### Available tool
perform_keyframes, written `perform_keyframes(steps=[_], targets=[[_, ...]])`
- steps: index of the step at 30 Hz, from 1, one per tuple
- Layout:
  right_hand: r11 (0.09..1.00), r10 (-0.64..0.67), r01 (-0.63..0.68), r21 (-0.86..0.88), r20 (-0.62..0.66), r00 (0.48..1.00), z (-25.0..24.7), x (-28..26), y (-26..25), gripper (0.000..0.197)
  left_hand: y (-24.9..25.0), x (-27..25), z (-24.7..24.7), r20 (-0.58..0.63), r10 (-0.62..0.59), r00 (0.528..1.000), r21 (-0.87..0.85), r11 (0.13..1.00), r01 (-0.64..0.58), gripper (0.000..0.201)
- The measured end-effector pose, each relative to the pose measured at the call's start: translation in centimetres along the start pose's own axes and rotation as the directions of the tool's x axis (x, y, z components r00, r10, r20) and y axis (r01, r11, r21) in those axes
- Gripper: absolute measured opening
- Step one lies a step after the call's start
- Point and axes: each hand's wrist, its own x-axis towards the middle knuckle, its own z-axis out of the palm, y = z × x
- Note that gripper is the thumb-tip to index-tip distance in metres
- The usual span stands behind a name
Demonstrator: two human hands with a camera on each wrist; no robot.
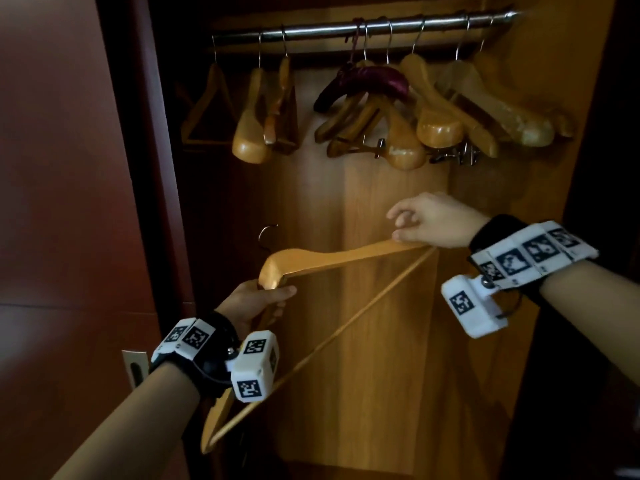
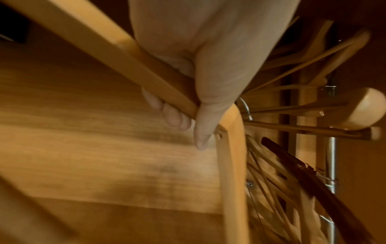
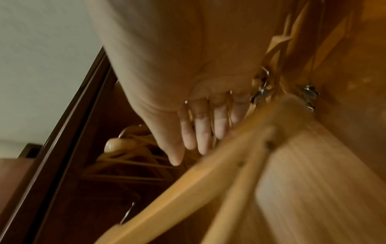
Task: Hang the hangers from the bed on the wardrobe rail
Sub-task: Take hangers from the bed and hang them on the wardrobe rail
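I have one wooden hanger [image 1: 332, 258] in front of the open wardrobe [image 1: 381, 341], well below the rail [image 1: 363, 27], and I hold it at two places so that it cannot swing. My left hand [image 1: 254, 301] is wrapped round the wood close to the neck, fingers curled under and thumb over the top, because that is the point from which I can steer the metal hook [image 1: 266, 233]. The hook stands up just above that hand and is free of everything. My right hand [image 1: 427, 220] lies on the far tip of the shoulder; its fingers [image 3: 200, 132] look fairly straight and only touch the wood from above (a steadying touch, I judge, not a real grasp, though the wrist view is blurred). The hanger lies tilted, one shoulder running down past my left wrist.

On the rail hang many wooden hangers already, and a dark purple padded hanger [image 1: 363, 83] among them. They crowd toward the right, so the gap near the middle seems the easiest place for the hook. The hanger must rise a good way first.
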Motion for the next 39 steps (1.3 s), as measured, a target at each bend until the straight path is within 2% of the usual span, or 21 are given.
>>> perform_keyframes(steps=[2, 5, 7, 9, 11, 13, 17, 20, 22, 24, 28, 33, 36, 39], targets=[[0.999, -0.012, 0.012, -0.046, 0.002, 1.000, 1.6, 0.3, -0.6, 0.037, -0.1, 0.0, -0.2, 0.013, -0.011, 1.000, 0.018, 1.000, 0.011, 0.028], [0.998, -0.053, 0.053, -0.025, -0.007, 0.999, 4.2, 0.8, -1.2, 0.021, 0.3, -0.1, 0.0, 0.062, 0.002, 0.998, -0.013, 1.000, -0.001, 0.031], [0.998, -0.069, 0.068, -0.011, -0.067, 0.995, 5.8, 1.1, -1.5, 0.016, 0.8, -0.3, 0.3, 0.139, 0.006, 0.990, -0.039, 0.999, -0.001, 0.031], [0.996, -0.086, 0.089, 0.013, -0.164, 0.983, 7.1, 1.2, -2.0, 0.014, 1.3, -0.6, 0.7, 0.200, 0.014, 0.980, -0.084, 0.996, 0.003, 0.020], [0.990, -0.124, 0.138, 0.041, -0.246, 0.961, 8.1, 1.1, -3.0, 0.010, 1.8, -1.0, 1.2, 0.233, 0.017, 0.972, -0.150, 0.988, 0.019, 0.014], [0.982, -0.152, 0.177, 0.073, -0.264, 0.953, 8.9, 0.8, -4.1, 0.011, 2.2, -1.4, 1.8, 0.247, 0.034, 0.968, -0.204, 0.979, 0.017, 0.012], [0.957, -0.190, 0.210, 0.202, -0.115, 0.975, 9.6, 0.3, -6.1, 0.029, 3.2, -2.0, 2.8, 0.256, 0.077, 0.964, -0.134, 0.990, -0.043, 0.012], [0.906, -0.173, 0.161, 0.391, -0.005, 0.985, 9.7, -0.4, -7.3, 0.044, 4.3, -1.7, 3.1, 0.176, 0.094, 0.980, -0.042, 0.995, -0.088, 0.020], [0.881, -0.145, 0.117, 0.458, 0.028, 0.989, 9.7, -1.0, -7.8, 0.052, 4.8, -1.6, 3.1, 0.140, 0.097, 0.985, 0.008, 0.995, -0.099, 0.021], [0.882, -0.127, 0.095, 0.462, 0.037, 0.991, 9.6, -1.8, -8.1, 0.051, 5.2, -1.9, 3.6, 0.119, 0.116, 0.986, 0.028, 0.992, -0.120, 0.018], [0.896, -0.074, 0.000, 0.445, 0.150, 0.986, 9.5, -3.3, -8.4, 0.051, 6.4, -1.9, 5.1, 0.009, 0.149, 0.989, -0.076, 0.986, -0.148, 0.009], [0.840, -0.073, -0.052, 0.541, 0.207, 0.976, 10.3, -5.8, -7.8, 0.073, 8.3, -1.9, 6.3, -0.004, 0.135, 0.991, -0.187, 0.973, -0.133, 0.026], [0.809, -0.057, -0.050, 0.586, 0.163, 0.985, 11.6, -6.8, -7.3, 0.064, 9.2, -1.9, 7.0, 0.002, 0.165, 0.986, -0.161, 0.974, -0.163, 0.023], [0.699, 0.001, -0.090, 0.709, 0.125, 0.992, 11.5, -7.3, -7.1, 0.047, 9.7, -2.5, 7.8, 0.037, 0.163, 0.986, -0.171, 0.973, -0.154, 0.012]])
